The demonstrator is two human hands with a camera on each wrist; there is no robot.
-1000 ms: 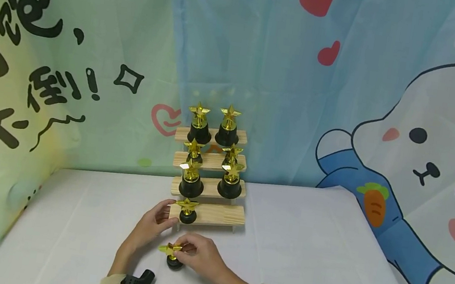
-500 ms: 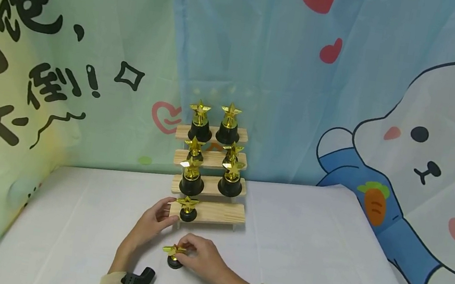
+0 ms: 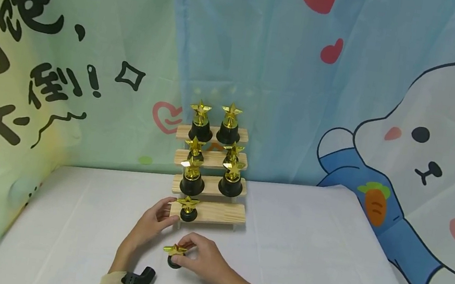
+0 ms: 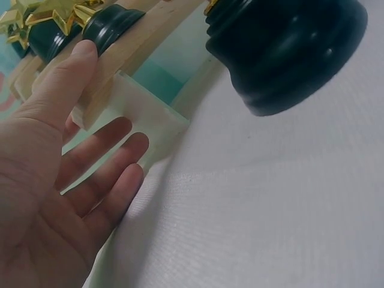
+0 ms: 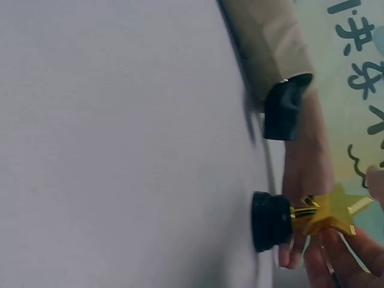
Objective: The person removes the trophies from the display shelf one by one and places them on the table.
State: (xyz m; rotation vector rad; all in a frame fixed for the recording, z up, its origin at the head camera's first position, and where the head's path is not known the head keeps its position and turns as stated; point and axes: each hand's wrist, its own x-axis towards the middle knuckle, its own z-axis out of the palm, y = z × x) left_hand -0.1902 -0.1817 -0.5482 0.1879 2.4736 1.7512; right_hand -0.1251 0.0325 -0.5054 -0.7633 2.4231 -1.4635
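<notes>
My right hand (image 3: pixel 204 257) pinches a small trophy (image 3: pixel 174 251) by its gold star, just in front of the stand. In the right wrist view, fingers and thumb are at the star, and the black base of the trophy (image 5: pixel 273 222) points at the white tabletop. Whether the base touches the cloth I cannot tell. My left hand (image 3: pixel 152 223) grips the left end of the lowest shelf of a tiered wooden stand (image 3: pixel 222 213). The left wrist view shows the thumb of this hand (image 4: pixel 66 126) on the board's end, three fingers loose below, the index mostly hidden.
One star trophy (image 3: pixel 188 210) stands at the left of the lowest shelf. Several more, such as this trophy (image 3: pixel 231 181), stand in pairs on the higher shelves. A printed curtain (image 3: pixel 264 69) hangs behind the white table (image 3: pixel 302 259).
The trophy in my right hand has turned slightly and shifted a little to the right. The right thumb has come lower, nearer the base. My left hand stays on the shelf end.
</notes>
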